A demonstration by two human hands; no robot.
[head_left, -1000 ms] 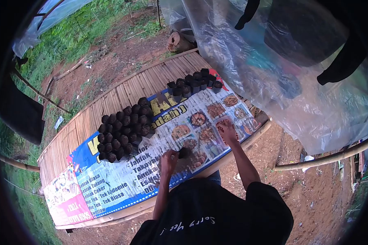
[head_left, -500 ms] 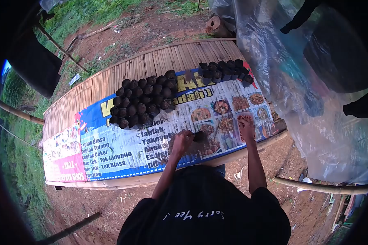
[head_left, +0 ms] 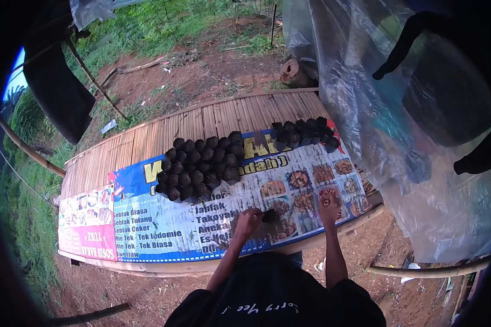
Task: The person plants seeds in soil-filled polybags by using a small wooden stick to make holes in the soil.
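Observation:
My left hand (head_left: 249,221) is closed on a small black pot (head_left: 269,216), low over the middle of the printed banner (head_left: 163,218). My right hand (head_left: 328,210) is at a small reddish tray of pieces (head_left: 331,197) on the banner's right part; its fingers are bent together, and anything between them is too small to make out. A large cluster of filled black pots (head_left: 202,166) stands beyond my left hand. Another group of black pots (head_left: 303,132) stands at the banner's far right edge.
The banner lies on a bamboo slat table (head_left: 218,117). Clear plastic sheeting (head_left: 360,109) hangs at the right. A bamboo pole (head_left: 431,271) crosses low at the right, and a cut log (head_left: 293,72) lies behind the table.
The view has tilted up, so the table appears lower. My right hand has drawn slightly towards the near side of the reddish tray. My left hand still has the black pot.

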